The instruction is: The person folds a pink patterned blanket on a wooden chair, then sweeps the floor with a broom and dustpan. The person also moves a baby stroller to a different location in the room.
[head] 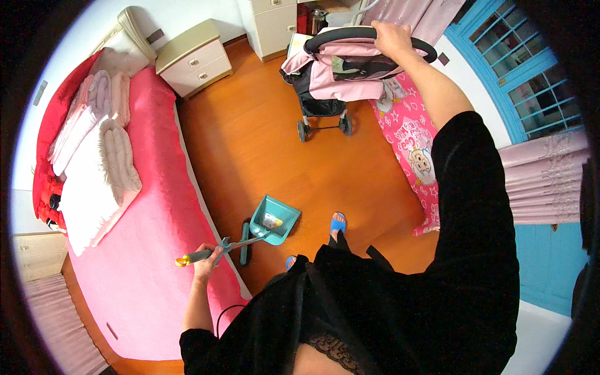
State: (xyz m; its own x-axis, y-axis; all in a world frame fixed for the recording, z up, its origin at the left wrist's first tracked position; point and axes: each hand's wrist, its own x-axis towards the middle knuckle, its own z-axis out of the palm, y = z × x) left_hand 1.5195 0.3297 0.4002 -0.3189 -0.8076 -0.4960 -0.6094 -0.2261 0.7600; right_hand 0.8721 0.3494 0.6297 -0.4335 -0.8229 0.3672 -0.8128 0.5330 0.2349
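Note:
My left hand (pixel 206 262) grips the upright handles of a teal long-handled dustpan (pixel 281 218) and a broom (pixel 244 243) together. The dustpan's scoop is low over the wooden floor, and the broom head is beside it, next to the bed. At the upper right, my right hand (pixel 392 40) is closed around the black padded handlebar (pixel 340 33) of a pink baby stroller (pixel 342 84). The stroller's wheels stand on the floor, and its pink fabric hangs loosely over the frame.
A bed (pixel 161 197) with a pink cover, folded quilts (pixel 101 154) and a pillow runs along the left. Beyond it stands a cream nightstand (pixel 194 58). A pink cartoon-print cloth (pixel 408 145) lies to the right, below a blue-framed window (pixel 520 61) and lilac curtains (pixel 543 178).

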